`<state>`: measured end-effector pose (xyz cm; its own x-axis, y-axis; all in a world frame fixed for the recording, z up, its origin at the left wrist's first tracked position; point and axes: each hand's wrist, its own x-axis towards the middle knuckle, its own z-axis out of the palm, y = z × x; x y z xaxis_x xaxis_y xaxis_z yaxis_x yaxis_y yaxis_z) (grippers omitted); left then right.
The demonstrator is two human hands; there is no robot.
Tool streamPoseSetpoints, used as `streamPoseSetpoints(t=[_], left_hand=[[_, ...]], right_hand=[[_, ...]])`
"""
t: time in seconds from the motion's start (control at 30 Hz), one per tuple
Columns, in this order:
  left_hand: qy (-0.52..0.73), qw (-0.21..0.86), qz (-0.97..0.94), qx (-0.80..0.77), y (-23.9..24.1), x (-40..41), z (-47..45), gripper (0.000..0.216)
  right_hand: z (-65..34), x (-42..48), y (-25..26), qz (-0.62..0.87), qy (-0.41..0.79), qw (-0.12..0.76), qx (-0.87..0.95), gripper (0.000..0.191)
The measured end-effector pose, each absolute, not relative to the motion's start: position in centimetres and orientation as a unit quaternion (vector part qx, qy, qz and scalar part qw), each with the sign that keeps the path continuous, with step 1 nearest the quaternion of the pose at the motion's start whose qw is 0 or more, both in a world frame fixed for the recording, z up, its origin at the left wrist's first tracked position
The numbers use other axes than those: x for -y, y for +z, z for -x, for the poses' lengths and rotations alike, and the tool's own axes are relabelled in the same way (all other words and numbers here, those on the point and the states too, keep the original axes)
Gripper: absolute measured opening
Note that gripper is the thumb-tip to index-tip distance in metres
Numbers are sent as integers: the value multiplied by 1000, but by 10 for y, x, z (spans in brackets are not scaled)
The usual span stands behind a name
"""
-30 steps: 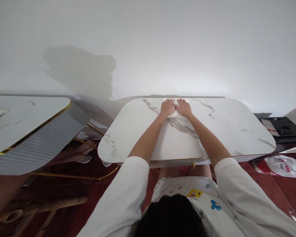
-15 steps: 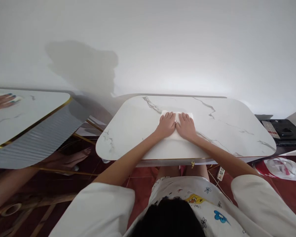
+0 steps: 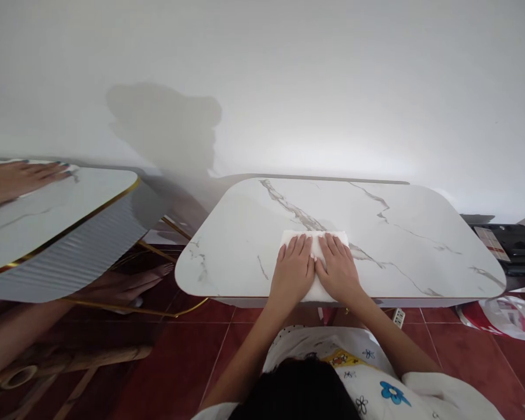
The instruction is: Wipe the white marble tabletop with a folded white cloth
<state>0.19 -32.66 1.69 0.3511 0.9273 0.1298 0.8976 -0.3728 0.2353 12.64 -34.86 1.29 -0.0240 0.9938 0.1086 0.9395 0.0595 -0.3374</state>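
Both your hands lie flat on the white cloth (image 3: 318, 290), palms down and fingers stretched forward, pressing on it rather than gripping it. Your left hand (image 3: 291, 268) covers the cloth's left part and your right hand (image 3: 339, 269) its right part, with the thumbs meeting, or nearly so, in the middle. The cloth shows between your wrists and just past your fingertips. It rests on the counter (image 3: 227, 251) at the near edge, slightly left of the middle, right in front of you. Grey veins run over the white top, one of them meeting the cloth's far side.

The counter's far edge stands along the wall (image 3: 310, 76), where a shadow (image 3: 170, 122) falls to your left. On that side, a co-worker's hand (image 3: 24, 179) is spread over something white on a second counter (image 3: 91, 186), which has a gold rim and a ribbed side. A bare leg (image 3: 122, 286) shows beneath it. To your right sits a black case (image 3: 518, 245) with a label, and below it a red and clear bag (image 3: 503, 318). A power strip (image 3: 399, 318) lies on the red tiled floor (image 3: 188, 356).
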Motion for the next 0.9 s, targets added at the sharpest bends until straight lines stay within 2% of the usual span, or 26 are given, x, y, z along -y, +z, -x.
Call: streamPoseSetpoints(t=[0.43, 0.67, 0.9], left_hand=[[90, 62, -826, -553, 20, 341, -31, 57], [63, 56, -864, -496, 22, 309, -39, 57], [126, 33, -849, -512, 14, 247, -63, 50]], right_hand=[[-154, 365, -6, 670, 38, 178, 720, 55], [-166, 342, -12, 681, 10, 191, 707, 53], [-184, 278, 8, 692, 39, 151, 705, 52]])
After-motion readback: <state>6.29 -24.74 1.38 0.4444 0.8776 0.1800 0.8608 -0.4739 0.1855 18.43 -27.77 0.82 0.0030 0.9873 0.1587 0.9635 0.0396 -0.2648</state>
